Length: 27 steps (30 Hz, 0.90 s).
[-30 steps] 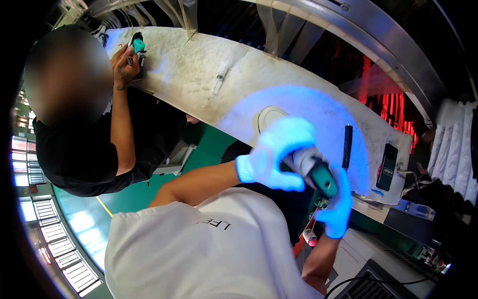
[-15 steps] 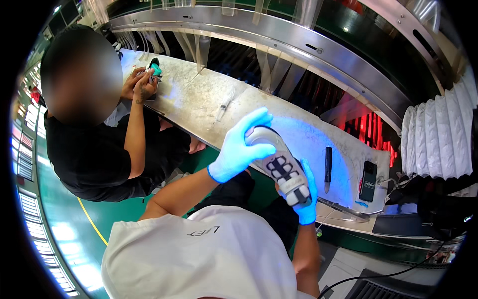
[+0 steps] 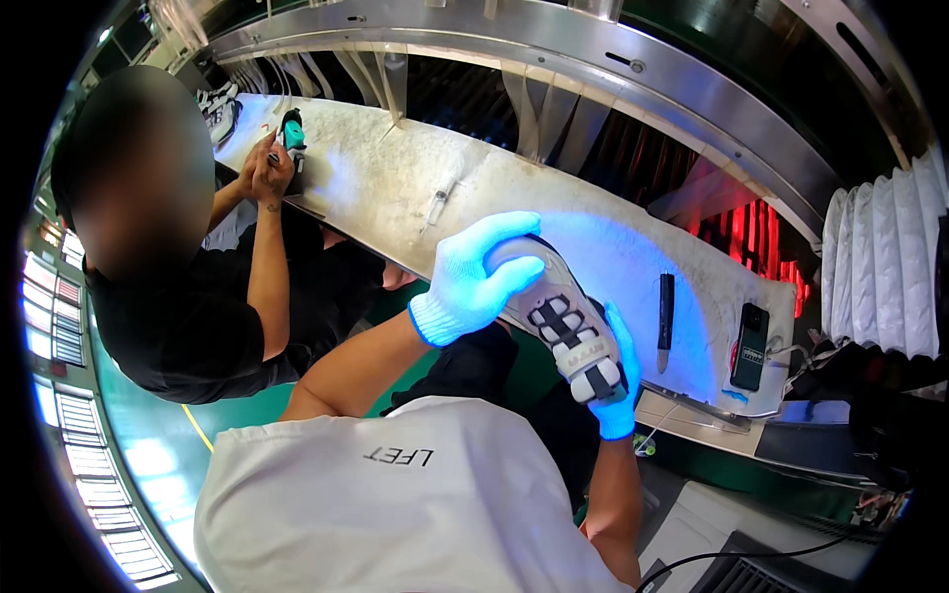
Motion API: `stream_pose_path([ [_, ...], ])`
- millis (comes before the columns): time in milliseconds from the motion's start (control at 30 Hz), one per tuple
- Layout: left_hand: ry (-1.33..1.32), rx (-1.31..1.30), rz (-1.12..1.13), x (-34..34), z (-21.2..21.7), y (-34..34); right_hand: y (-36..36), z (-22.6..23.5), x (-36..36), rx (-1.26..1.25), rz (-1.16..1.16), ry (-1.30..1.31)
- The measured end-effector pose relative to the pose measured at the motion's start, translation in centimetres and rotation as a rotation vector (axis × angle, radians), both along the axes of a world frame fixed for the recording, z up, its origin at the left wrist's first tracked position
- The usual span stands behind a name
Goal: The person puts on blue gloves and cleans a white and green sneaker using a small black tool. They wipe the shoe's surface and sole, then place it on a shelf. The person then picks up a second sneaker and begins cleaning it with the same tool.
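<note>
A person in a white T-shirt (image 3: 346,514) holds a shoe (image 3: 576,341) between two gloved hands, raised at the near edge of a pale workbench (image 3: 395,168). Its sole, with dark and grey tread blocks, is turned toward the viewer. The shoe's long axis slants from far left to near right. The left hand (image 3: 470,282) is clamped around the far-left end, thumb across the sole and fingers curled over the tip. The right hand (image 3: 623,400) grips the near-right end from its right side, partly hidden behind it. The hands are apart, one at each end, so neither is clearly nearer.

On the bench to the right lie a dark-handled knife (image 3: 666,316), near the right hand, and, farther right, a black smartphone (image 3: 750,346). A clear syringe (image 3: 441,203) lies beyond the left hand. At the far left, a co-worker's hands (image 3: 267,176) hold a black-and-teal item.

Short dark capitals, upside down, are legible across the T-shirt. Pale lettering on the smartphone and marks on the grey tread band are too small to read surely.
</note>
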<state>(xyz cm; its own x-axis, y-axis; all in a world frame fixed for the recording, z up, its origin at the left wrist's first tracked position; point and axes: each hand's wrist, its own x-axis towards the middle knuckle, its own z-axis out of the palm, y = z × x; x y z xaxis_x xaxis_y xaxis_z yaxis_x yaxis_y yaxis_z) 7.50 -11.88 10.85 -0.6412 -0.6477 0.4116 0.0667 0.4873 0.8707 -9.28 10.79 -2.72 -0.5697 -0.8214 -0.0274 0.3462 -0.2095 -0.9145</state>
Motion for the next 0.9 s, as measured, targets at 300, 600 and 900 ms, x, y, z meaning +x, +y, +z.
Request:
stream_pose_path([
  [300,-0.040,0.455,0.205,-1.8,-10.3,-6.4,-5.7,2.6,-6.0,0.048,-0.050,0.243],
  [600,-0.258,0.317,0.266,-2.0,-10.0,-6.2,-6.1,2.8,-4.6,0.072,-0.235,0.172],
  [900,-0.541,-0.529,-0.109,-5.8,-1.1,-1.7,-6.4,5.0,-7.4,0.409,-0.346,0.623],
])
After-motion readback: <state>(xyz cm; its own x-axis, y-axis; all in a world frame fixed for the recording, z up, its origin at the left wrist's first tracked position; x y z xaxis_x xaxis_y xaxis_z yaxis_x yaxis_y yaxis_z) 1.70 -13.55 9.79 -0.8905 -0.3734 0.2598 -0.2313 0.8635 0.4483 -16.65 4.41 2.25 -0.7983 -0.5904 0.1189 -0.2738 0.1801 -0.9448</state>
